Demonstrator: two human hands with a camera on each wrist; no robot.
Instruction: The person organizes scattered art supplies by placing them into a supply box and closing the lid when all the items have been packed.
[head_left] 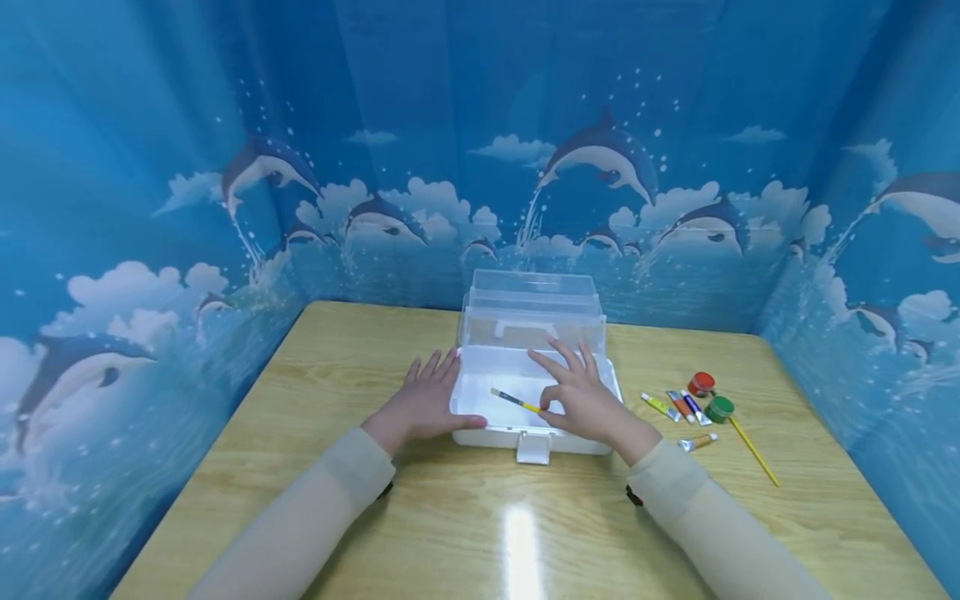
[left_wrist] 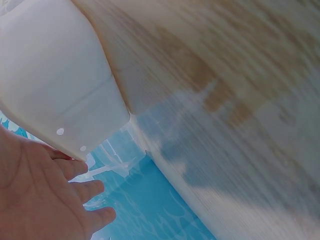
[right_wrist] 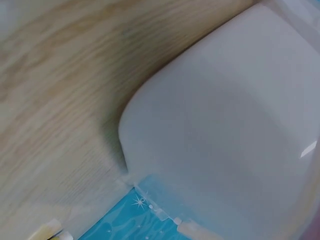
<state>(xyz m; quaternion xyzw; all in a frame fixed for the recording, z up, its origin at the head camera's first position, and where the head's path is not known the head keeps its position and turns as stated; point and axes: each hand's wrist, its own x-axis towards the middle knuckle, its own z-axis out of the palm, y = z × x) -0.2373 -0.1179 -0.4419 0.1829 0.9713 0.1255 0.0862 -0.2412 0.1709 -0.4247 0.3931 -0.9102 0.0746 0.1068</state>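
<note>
A white plastic box [head_left: 480, 375] stands on the table with its clear lid [head_left: 532, 308] tipped back. My left hand [head_left: 427, 404] rests on the box's left rim, fingers spread and straight; in the left wrist view the palm [left_wrist: 45, 185] lies along the white wall [left_wrist: 60, 75]. Over the box's inside, my right hand [head_left: 588, 404] pinches a yellow paintbrush [head_left: 528, 407] between thumb and forefinger, the other fingers fanned out. The brush's pale bristles point left. In the right wrist view the box's side [right_wrist: 215, 115] fills most of the frame and the hand is hidden.
Right of the box lie several small paint tubes [head_left: 660, 407], a red paint pot [head_left: 701, 384], a green paint pot [head_left: 719, 409] and another yellow paintbrush [head_left: 753, 450]. A white latch [head_left: 533, 448] hangs from the box's front. Blue dolphin-print curtains [head_left: 525, 125] surround the wooden table [head_left: 360, 358].
</note>
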